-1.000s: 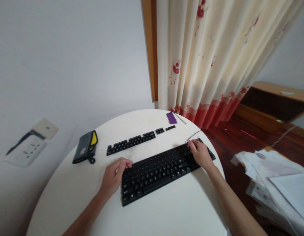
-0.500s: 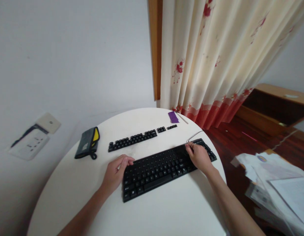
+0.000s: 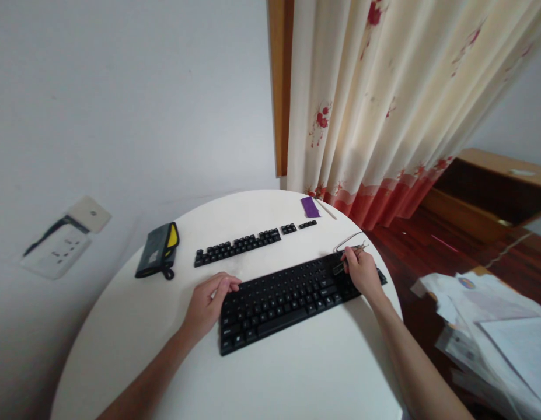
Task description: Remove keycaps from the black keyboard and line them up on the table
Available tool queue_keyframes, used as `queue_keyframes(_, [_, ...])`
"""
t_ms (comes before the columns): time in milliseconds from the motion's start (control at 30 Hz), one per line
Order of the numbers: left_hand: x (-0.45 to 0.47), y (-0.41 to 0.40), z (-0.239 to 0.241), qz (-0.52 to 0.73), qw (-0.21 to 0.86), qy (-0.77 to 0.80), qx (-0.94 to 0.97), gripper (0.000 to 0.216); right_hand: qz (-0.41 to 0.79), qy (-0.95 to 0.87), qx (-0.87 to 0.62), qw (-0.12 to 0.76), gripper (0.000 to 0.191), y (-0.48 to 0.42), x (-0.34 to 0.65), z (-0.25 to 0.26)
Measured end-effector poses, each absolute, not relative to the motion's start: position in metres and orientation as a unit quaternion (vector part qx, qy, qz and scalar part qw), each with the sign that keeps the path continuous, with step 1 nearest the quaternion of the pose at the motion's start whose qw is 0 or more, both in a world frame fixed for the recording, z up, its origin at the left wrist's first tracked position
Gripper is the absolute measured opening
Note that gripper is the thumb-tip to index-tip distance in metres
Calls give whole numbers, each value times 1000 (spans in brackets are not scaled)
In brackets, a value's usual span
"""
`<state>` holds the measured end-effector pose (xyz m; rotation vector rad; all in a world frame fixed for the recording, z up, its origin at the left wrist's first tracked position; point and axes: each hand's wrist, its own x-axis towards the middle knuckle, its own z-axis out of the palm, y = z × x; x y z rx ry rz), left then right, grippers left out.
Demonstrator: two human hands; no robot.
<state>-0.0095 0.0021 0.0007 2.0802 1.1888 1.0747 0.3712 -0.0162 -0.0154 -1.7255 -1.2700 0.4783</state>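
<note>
A black keyboard [image 3: 274,303] lies tilted on the white table, its top row without keycaps. At its upper left corner is my left hand [image 3: 211,297], closed, fingers curled against the edge. My right hand [image 3: 360,269] is closed over the keyboard's right part, pinching a thin wire tool [image 3: 363,245] that looks like a keycap puller. Wire ends stick out beyond the fingers; the rest is partly hidden by them. Behind the keyboard, removed black keycaps [image 3: 237,247] stand in rows, with smaller groups [image 3: 288,228] to their right.
A dark pouch with yellow lining [image 3: 156,252] sits at the table's left. Towards the back right are a purple cloth [image 3: 310,207] and a thin pale stick [image 3: 326,209]. The keyboard cable [image 3: 346,238] runs off the right edge. Papers [image 3: 498,326] are piled beyond the table.
My right hand has moved slightly right, and the wire tool now shows in its fingers. My left hand stays at the keyboard's corner. The view has shifted slightly.
</note>
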Motion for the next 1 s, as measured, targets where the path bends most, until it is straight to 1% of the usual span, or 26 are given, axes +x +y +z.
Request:
queue_keyframes(100, [-10,1,2,396,256,435,767,34,208,-498,-689,484,49,-16,371,-14])
queue_keyframes(200, [-9,1,3,397,259,435,766,32,239,-483,-647,540,45,-17,365,-10])
queue_keyframes(300, [-6,0,3,398,272,444,755,25,274,-499,-592,571,39,-24,347,-4])
queue_keyframes(367, [-3,-4,3,399,294,452,742,19,296,-536,-555,563,34,-32,328,1])
queue_keyframes(433, [2,-12,4,400,346,435,728,19,323,-574,-518,546,28,-42,307,5])
queue_keyframes(500, [9,-20,6,399,423,404,706,25,349,-605,-484,527,22,-53,285,8])
queue_keyframes(633, [22,-34,10,365,562,345,657,47,364,-664,-423,498,16,-69,249,10])
queue_keyframes(667, [24,-35,11,363,576,337,650,47,362,-672,-411,498,15,-71,242,11])
queue_keyframes(733, [25,-37,10,364,577,335,650,30,357,-682,-396,501,15,-74,234,12])
queue_keyframes(800, [24,-36,9,364,580,344,643,21,348,-693,-386,500,15,-75,230,12])
queue_keyframes(1000, [23,-34,9,342,611,350,622,26,326,-735,-361,473,14,-77,232,10])
